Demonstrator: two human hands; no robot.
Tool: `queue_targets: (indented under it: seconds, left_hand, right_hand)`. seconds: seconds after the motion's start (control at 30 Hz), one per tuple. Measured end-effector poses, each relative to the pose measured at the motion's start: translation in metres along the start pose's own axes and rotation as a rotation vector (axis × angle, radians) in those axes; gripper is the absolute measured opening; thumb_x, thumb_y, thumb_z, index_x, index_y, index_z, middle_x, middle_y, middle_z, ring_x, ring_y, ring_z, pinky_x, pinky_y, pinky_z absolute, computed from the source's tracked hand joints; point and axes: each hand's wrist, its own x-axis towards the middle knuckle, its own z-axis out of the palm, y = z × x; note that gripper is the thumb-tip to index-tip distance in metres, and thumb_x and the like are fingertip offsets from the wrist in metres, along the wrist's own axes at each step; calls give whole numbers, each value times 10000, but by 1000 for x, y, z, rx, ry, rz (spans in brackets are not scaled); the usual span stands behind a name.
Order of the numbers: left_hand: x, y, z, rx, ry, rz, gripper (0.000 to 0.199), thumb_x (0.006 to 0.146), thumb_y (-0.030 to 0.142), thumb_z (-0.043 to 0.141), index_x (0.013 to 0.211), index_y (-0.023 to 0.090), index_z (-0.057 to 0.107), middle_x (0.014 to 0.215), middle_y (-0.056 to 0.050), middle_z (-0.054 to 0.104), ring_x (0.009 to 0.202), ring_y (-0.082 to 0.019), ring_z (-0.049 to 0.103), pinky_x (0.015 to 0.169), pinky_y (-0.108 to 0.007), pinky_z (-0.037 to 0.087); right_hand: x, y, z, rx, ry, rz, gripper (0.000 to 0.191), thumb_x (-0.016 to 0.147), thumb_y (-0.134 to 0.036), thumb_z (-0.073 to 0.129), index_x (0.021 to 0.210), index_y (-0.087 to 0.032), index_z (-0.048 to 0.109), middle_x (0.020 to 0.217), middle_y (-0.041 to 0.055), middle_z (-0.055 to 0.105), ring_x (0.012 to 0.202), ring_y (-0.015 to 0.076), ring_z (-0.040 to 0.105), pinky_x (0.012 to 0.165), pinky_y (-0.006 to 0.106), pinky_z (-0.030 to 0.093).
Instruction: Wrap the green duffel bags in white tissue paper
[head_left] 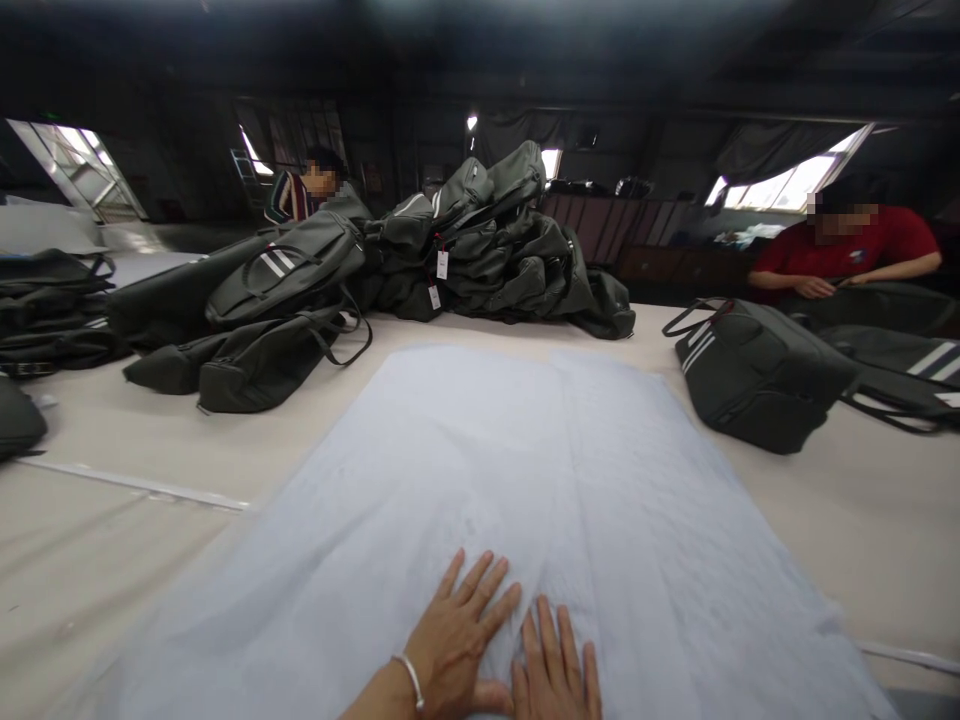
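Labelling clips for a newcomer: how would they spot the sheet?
On the pale table, dark bags lie heaped at the far side. Nearer, beneath the left hand and right hand, spreads the sheet. Unlike those bulky bags, it is flat and bluish-white.

A broad, flat, cream-coloured counter [885,530] fills the foreground of a dim, hall-like room. Beyond its far edge, toward the left, a bright, slanting window with pale bars [75,160] throws light across a grey, faintly shiny floor [161,240]. Past the far edge's middle stand a dull reddish-brown panelled partition [607,230] and a small, bright, rectangular window [551,162]. Beyond the far right corner, dark draped cloth [761,148] partly covers a wide, glowing window [795,182]. The ceiling [480,60] is nearly black, its details lost.
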Motion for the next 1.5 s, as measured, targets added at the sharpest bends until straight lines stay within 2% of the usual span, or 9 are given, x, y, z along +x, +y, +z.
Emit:
queue_targets:
  seconds: [0.5,0.7,0.83,0.97,1.07,1.17,1.27,1.4,1.5]
  left_hand:
    - [-1,8,-2,18,-31,-59,951,776,801,458,1515,309,117,1573,-136,115,1426,-432,78,1093,-740,79]
    - [-1,8,1,12,-48,-69,974,757,786,519,1512,327,110,1575,-125,107,1427,-432,72,1088,-744,77]
    - [1,7,2,-13,-83,-109,1007,734,778,563,1511,328,107,1577,-122,65,1428,-427,24,1091,-740,23]
    - [2,6,1,-45,-90,-95,1021,740,811,501,1513,317,52,1576,-115,25,1428,-419,-9,1090,-736,-10]
    - [2,8,-2,-46,-113,-112,1044,718,825,510,1509,325,49,1574,-112,24,1427,-416,-6,1095,-729,2]
    - [3,10,-4,-39,-118,-143,1051,704,824,532,1507,330,68,1577,-106,26,1432,-405,-2,1105,-714,4]
    - [2,11,-3,-36,-108,-144,1033,710,827,520,1506,331,85,1580,-102,32,1438,-390,-6,1110,-703,-7]
    - [3,7,2,4,-91,-148,1023,711,822,530,1504,331,108,1582,-97,42,1440,-380,-15,1117,-689,-6]
    - [4,6,4,62,-71,-152,998,725,795,551,1501,327,133,1582,-93,63,1442,-378,9,1126,-675,17]
  right_hand:
    - [5,-4,-7,-40,-43,19,443,877,-304,373,1217,-217,643,1357,72,538,1214,323,538,1055,588,311]
    - [7,0,-18,-17,-175,55,477,929,-337,300,1246,-180,619,1353,74,539,1234,324,524,1031,598,362]
    - [48,11,-49,60,-162,51,554,980,-438,225,1354,-142,507,1447,88,432,1330,300,421,1040,553,382]
    - [123,11,-66,181,-160,-112,565,981,-444,309,1477,-173,297,1554,60,235,1448,258,170,1157,525,217]
    - [158,11,-46,257,-303,-139,552,967,-422,369,1466,-190,327,1550,66,252,1452,270,139,1175,545,108]
    - [166,15,-18,386,-416,-68,555,933,-412,448,1439,-193,383,1539,61,281,1450,277,143,1174,546,48]
    - [169,18,-9,532,-450,10,559,904,-424,492,1409,-189,435,1517,63,330,1442,291,174,1170,556,53]
    - [171,36,-42,625,-425,118,547,938,-465,392,1381,-153,472,1434,94,465,1369,275,363,1126,507,298]
    - [141,86,-98,660,-322,210,503,943,-482,350,1252,-170,595,1301,85,602,1219,197,543,1058,346,418]
